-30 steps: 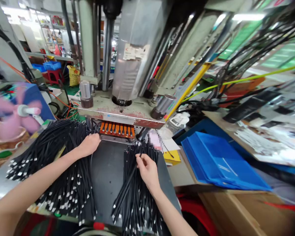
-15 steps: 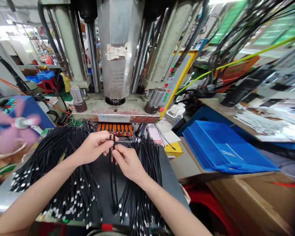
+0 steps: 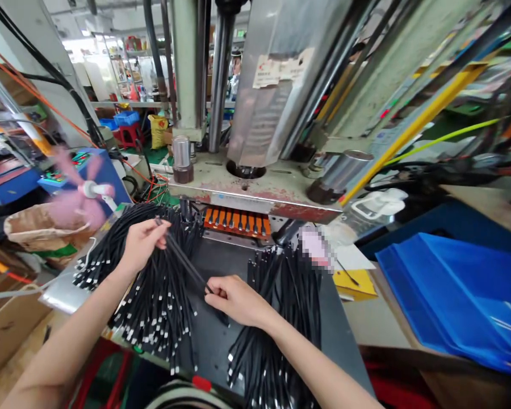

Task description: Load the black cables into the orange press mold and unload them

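A black cable (image 3: 183,258) is stretched slantwise between my two hands, above the dark work plate (image 3: 213,349). My left hand (image 3: 143,241) pinches its upper end, over the left bundle of black cables (image 3: 153,318) with pale metal ends. Lower and to the right, my right hand (image 3: 232,298) is closed on the same cable further along; whether it is one cable or two side by side I cannot tell. A second bundle of black cables (image 3: 281,318) lies right of my right hand. Behind them, an orange fixture (image 3: 237,222) holds a row of black pieces under the press.
The press head (image 3: 255,190) stands over the fixture. A pink fan (image 3: 83,190) spins at the left. Blue trays (image 3: 447,301), a yellow box (image 3: 355,284) and a clear plastic jug (image 3: 372,210) are on the right.
My hands have moved apart: the left one to the left, the right one lower, drawing the cable into a slant. The view has turned left.
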Demonstrator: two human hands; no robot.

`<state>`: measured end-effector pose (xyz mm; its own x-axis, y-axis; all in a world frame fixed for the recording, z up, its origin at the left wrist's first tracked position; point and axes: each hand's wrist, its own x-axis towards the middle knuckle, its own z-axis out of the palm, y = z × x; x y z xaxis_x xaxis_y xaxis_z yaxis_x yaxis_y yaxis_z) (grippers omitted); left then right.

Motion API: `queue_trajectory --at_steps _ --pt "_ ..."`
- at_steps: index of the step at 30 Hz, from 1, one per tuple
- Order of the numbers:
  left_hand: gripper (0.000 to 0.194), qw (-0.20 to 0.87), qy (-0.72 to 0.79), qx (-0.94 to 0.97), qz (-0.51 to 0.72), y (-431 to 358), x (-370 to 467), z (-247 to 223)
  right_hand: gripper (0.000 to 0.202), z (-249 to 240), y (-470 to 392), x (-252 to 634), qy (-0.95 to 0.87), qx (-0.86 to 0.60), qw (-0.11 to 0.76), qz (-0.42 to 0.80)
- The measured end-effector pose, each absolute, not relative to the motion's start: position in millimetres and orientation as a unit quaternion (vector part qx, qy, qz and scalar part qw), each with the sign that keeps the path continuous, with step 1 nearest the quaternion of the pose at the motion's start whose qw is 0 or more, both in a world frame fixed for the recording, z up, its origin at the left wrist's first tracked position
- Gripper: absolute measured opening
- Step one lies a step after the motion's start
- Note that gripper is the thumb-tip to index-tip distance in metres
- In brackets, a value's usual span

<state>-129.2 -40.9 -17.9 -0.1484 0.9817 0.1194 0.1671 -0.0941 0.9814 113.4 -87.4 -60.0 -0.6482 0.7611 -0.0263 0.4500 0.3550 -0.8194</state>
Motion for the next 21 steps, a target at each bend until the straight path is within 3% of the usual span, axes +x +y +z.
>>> queue_trajectory --at_steps 5,14,21 --pt "0.043 0.318 0.646 0.454 0.525 -37 -181 -73 0.008 -71 -78 135 -0.820 -0.424 0.158 0.349" --pt "0.034 0.222 0.682 0.542 0.438 -17 -150 -112 0.038 -130 -74 257 -0.642 -0.697 0.296 0.117" --pt "0.029 0.254 0.664 0.594 0.377 6 -157 -106 0.039 -149 -67 245 -0.568 -0.732 0.352 0.129"
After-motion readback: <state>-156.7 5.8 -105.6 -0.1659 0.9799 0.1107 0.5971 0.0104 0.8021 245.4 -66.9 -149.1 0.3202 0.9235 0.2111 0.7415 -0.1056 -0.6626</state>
